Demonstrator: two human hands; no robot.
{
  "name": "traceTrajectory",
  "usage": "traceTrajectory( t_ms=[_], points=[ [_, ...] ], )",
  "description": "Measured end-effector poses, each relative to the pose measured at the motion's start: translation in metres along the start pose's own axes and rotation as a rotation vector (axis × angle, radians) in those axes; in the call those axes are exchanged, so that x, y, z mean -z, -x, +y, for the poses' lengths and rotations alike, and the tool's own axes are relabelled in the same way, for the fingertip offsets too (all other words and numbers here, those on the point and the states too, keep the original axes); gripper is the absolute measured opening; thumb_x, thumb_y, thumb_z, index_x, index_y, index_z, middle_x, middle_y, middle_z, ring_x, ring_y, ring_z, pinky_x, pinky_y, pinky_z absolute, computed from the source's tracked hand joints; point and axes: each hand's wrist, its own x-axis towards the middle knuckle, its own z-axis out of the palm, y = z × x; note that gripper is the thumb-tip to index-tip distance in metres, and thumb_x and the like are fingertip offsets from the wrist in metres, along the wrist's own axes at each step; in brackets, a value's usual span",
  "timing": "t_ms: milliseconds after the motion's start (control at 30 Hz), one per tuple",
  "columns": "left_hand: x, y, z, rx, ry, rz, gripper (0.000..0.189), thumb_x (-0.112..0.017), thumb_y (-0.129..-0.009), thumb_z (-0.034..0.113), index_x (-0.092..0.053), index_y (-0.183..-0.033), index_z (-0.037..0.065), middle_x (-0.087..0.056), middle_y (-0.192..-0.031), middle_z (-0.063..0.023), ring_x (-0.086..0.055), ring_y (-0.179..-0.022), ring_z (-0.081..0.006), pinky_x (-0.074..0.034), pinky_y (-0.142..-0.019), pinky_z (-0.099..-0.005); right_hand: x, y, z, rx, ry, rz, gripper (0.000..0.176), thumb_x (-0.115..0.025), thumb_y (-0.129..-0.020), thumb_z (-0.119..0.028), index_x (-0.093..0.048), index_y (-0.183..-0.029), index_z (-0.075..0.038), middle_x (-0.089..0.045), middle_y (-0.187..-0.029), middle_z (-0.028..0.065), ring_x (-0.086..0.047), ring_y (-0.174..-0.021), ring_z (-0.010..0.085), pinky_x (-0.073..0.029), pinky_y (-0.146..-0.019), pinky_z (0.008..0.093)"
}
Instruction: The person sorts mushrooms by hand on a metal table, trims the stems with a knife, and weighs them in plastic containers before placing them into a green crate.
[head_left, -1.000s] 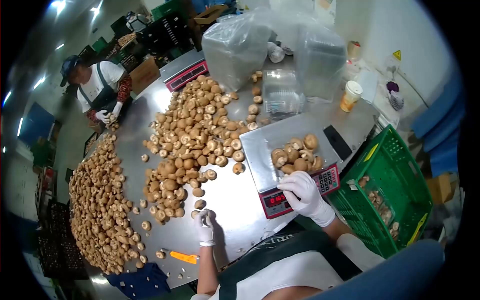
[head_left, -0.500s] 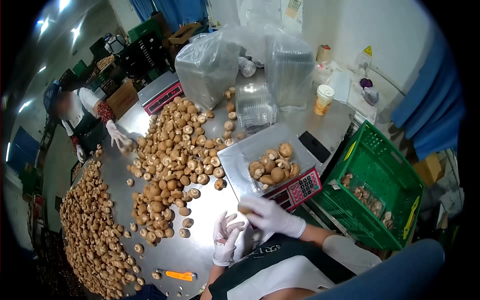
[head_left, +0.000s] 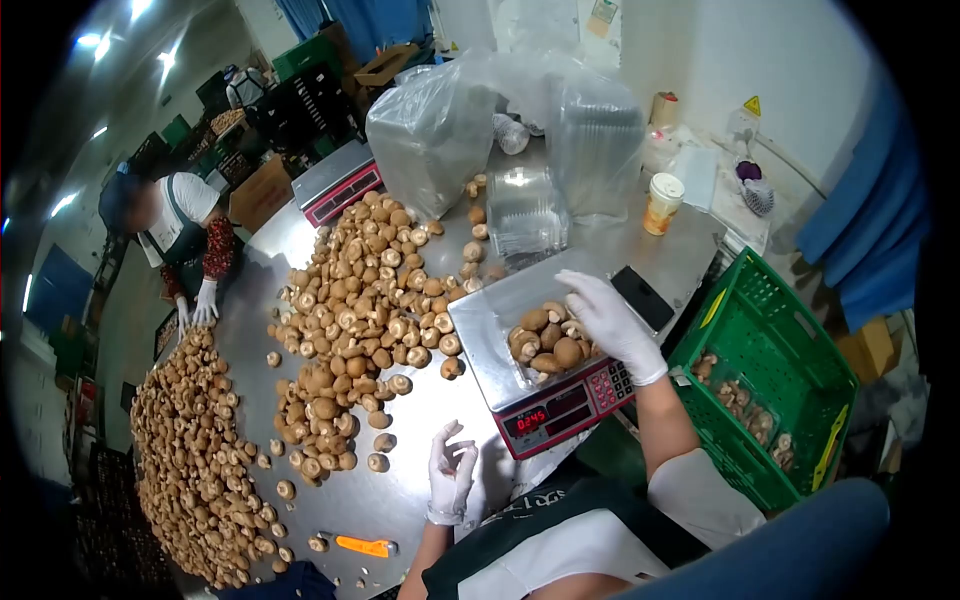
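My right hand [head_left: 615, 330], in a white glove, reaches over the right side of a clear plastic tray of brown mushrooms [head_left: 545, 345]. Its fingers are stretched out; its palm side is hidden. The tray rests on the metal plate of a weighing scale [head_left: 478, 325], whose red display is lit. My left hand [head_left: 452, 475], also gloved, hovers near the table's front with fingers apart and half curled, holding nothing. Left of the scale lies a large heap of mushrooms [head_left: 345, 330].
Another mushroom heap [head_left: 195, 450] lies farther left, where a co-worker's gloved hands [head_left: 200, 305] touch it. An orange-handled knife [head_left: 365, 546] lies in front. A green crate [head_left: 765, 370] holds packed trays at right. Behind are empty clear trays [head_left: 525, 210], a cup [head_left: 662, 205] and a dark phone [head_left: 642, 298].
My right hand has moved from beside my left hand, where it held a mushroom, up over the tray. The scale display is now in view, lit. The co-worker's hands moved to the left heap.
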Motion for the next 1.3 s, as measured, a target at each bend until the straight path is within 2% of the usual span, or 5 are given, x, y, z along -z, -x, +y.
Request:
traceTrajectory(
  t_ms=[433, 700, 900, 1100, 1300],
  points=[
    [-0.100, -0.103, 0.027, -0.659, -0.790, -0.077, 0.088, -0.072, -0.071, 0.031, -0.025, -0.136, -0.006, -0.035, -0.135, -0.0258, -0.030, -0.125, -0.0461, -0.027, -0.105, -0.0453, -0.029, 0.024, 0.020, 0.250, 0.501, -0.242, 0.046, -0.051, -0.086, -0.036, -0.049, -0.127, -0.016, -0.045, -0.134, 0.0095, -0.039, -0.122, 0.0374, -0.022, -0.102, 0.0580],
    [-0.089, -0.089, 0.016, -0.841, -0.665, -0.039, 0.072, -0.073, -0.069, 0.018, -0.039, -0.130, -0.002, -0.044, -0.127, -0.0202, -0.043, -0.116, -0.0377, -0.035, -0.098, -0.0450, -0.044, 0.031, 0.008, 0.161, 0.543, -0.260, 0.046, -0.052, -0.086, -0.037, -0.051, -0.126, -0.014, -0.048, -0.130, 0.0106, -0.040, -0.119, 0.0379, -0.019, -0.103, 0.0598],
    [-0.076, -0.075, -0.011, -0.468, -0.146, 0.178, 0.060, -0.068, -0.080, 0.011, -0.037, -0.130, -0.001, -0.052, -0.112, -0.0167, -0.054, -0.100, -0.0260, -0.043, -0.088, -0.0331, -0.001, 0.000, 0.023, -0.066, -0.019, -0.001, 0.032, -0.050, -0.089, -0.020, -0.055, -0.117, -0.004, -0.056, -0.120, 0.0164, -0.051, -0.111, 0.0325, -0.037, -0.097, 0.0399],
    [-0.077, -0.075, -0.010, 0.207, 0.324, -0.196, 0.029, -0.058, -0.090, 0.018, -0.046, -0.111, 0.001, -0.060, -0.079, -0.0041, -0.058, -0.068, -0.0102, -0.049, -0.060, -0.0225, -0.034, -0.030, 0.116, -0.400, -0.149, -0.017, 0.041, -0.047, -0.093, -0.027, -0.050, -0.124, 0.000, -0.054, -0.125, 0.0163, -0.048, -0.119, 0.0280, -0.035, -0.100, 0.0321],
    [-0.054, -0.075, -0.014, 0.155, 0.482, -0.139, 0.019, -0.052, -0.093, 0.020, -0.053, -0.096, 0.002, -0.065, -0.091, -0.0103, -0.063, -0.074, -0.0132, -0.054, -0.063, -0.0262, -0.018, -0.004, 0.066, -0.314, -0.754, 0.061, 0.031, -0.043, -0.095, -0.023, -0.058, -0.114, -0.004, -0.060, -0.104, 0.0041, -0.053, -0.094, 0.0102, -0.038, -0.084, 0.0226]
  ],
)
